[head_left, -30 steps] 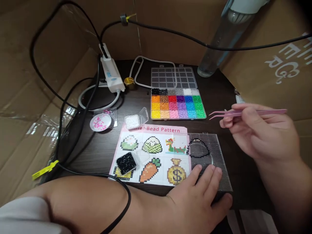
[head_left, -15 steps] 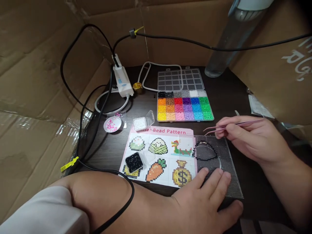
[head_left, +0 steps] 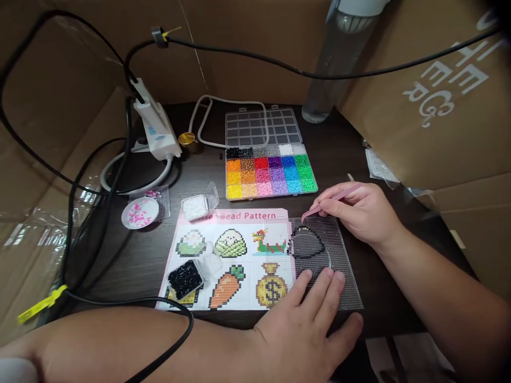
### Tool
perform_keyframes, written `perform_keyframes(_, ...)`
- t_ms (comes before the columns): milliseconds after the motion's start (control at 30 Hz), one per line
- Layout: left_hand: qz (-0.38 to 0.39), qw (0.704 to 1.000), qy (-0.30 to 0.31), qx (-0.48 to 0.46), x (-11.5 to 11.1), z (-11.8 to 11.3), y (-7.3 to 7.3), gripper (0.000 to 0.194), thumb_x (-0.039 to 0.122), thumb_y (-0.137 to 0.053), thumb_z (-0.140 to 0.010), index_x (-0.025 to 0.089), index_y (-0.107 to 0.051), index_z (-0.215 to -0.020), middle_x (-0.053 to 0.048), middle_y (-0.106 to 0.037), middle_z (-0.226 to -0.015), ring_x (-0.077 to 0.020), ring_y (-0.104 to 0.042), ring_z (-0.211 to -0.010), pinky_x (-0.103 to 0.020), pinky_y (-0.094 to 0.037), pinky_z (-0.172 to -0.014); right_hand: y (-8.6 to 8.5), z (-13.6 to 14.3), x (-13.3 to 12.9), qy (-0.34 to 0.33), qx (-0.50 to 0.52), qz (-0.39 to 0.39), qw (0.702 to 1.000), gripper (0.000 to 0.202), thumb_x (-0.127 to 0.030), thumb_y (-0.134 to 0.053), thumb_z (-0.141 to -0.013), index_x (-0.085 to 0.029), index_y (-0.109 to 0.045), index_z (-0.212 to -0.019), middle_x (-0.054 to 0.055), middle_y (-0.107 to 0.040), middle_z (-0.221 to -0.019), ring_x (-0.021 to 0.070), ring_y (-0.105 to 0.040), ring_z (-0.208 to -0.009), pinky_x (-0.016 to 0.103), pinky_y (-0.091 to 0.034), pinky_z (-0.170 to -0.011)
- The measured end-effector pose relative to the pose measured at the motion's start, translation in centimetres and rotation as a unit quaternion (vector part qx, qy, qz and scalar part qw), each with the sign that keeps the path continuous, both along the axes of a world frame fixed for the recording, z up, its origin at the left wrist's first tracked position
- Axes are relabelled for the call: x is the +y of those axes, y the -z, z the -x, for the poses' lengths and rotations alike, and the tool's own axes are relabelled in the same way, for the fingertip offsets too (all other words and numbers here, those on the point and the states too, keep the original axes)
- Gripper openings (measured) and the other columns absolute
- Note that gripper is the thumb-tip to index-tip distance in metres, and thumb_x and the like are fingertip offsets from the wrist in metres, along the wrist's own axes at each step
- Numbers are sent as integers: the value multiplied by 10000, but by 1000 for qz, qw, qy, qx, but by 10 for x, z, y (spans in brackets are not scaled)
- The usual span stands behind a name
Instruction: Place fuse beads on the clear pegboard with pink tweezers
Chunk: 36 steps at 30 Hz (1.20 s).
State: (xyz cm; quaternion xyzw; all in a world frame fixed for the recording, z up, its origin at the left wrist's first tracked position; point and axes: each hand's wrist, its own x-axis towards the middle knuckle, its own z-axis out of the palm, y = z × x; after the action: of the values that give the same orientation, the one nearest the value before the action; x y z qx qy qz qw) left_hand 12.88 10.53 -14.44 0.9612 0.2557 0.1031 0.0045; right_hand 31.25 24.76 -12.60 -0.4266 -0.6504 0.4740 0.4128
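- In the head view, the right hand [head_left: 359, 210] has moved in from outside the board; the tips of the pink tweezers [head_left: 337, 198] now sit by the far edge of the clear pegboard [head_left: 345, 282], just beyond the black bead outline [head_left: 322, 242].
- That brings the tips within close reach of the outline's far-left part, a better position for fine bead work, by the look of it.
- The right thumb and fingers pinch the tweezers' shaft; whether the tips are pressed together or grip a bead is too small to tell.
- The left hand [head_left: 303, 324] stays spread on the board's near edge, thumb apart, seemingly steadying it; no object shows in its fingers.
- The pegboard overlaps the right side of the bead pattern sheet [head_left: 284, 214], with most of the outline past the sheet's edge.
- Dark desk [head_left: 383, 260] lies open between the board's right edge and the right forearm.
- Beyond the board's far edge, the multicolor bead organizer [head_left: 316, 183] stands near the right hand, narrowing the room there.
- The open box of black beads [head_left: 186, 279] rests on the sheet, and a black cable [head_left: 191, 322] loops over the left forearm, a possible snag.
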Motion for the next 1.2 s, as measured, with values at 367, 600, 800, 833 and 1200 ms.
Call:
perform_keyframes(367, 6, 1000, -1, -4, -1, -1, 0, 453, 377, -415, -958, 307, -542, -1387, -185, -470, -1488, -330, -449, -1389, -499, -151, -1119, -3, 5, -3, 4, -35, 14, 999, 136, -325, -770, -797, -202, -776, -739, 38, -774, -746, 162, -739, -678, 212, -572, -581)
perform_keyframes(600, 12, 1000, 1, 2, -2, -1, 0, 451, 371, -398, -965, 307, -539, -1388, -192, -457, -1496, -338, -437, -1399, -507, -137, -1118, -3, 4, -3, -3, -49, 27, 998, 125, -314, -769, -796, -198, -781, -753, 49, -779, -769, 174, -749, -706, 219, -589, -611)
perform_keyframes(800, 14, 1000, 1, 2, 0, -1, 0, 454, 372, -400, -964, 304, -536, -1392, -192, -453, -1499, -336, -433, -1401, -506, -133, -1119, -1, 4, -2, -8, -44, 21, 999, 114, -317, -766, -800, -215, -781, -751, 31, -777, -765, 161, -744, -700, 218, -599, -631)
perform_keyframes(833, 15, 1000, 0, 3, 0, -1, 0, 454, 369, -396, -965, 304, -536, -1392, -190, -453, -1500, -334, -431, -1403, -504, -133, -1120, -1, 4, -2, -7, -44, 22, 999, 115, -318, -770, -795, -213, -780, -751, 32, -777, -763, 162, -744, -699, 219, -600, -633)
perform_keyframes(1200, 14, 1000, -4, -1, 0, -1, -1, 438, 366, -394, -967, 322, -556, -1372, -172, -472, -1491, -324, -448, -1390, -502, -137, -1115, 1, 4, -2, 1, -60, 21, 998, 129, -325, -786, -768, -199, -778, -747, 48, -774, -754, 179, -742, -681, 235, -592, -603)
